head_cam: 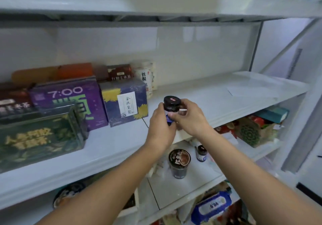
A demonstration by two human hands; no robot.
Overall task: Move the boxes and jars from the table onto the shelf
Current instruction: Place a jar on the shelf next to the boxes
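Observation:
A small dark jar (171,104) with a black lid is held between both hands just above the front of the white shelf (217,102). My left hand (161,128) grips its lower body from the left. My right hand (189,117) pinches it from the right, near the lid. On the shelf's left stand a purple "7:00" box (68,101), a blue box with yellow flowers (124,102), a dark green box (40,137), brown boxes behind and a white jar (145,77). Below on the white table (196,177) stand a tall dark jar (179,162) and a small jar (201,153).
The shelf's right half holds only a flat sheet of paper (252,88). An upper shelf board (156,5) hangs overhead. Right of the table a lower shelf carries colourful packets (250,130). A blue wipes pack (211,207) lies below the table.

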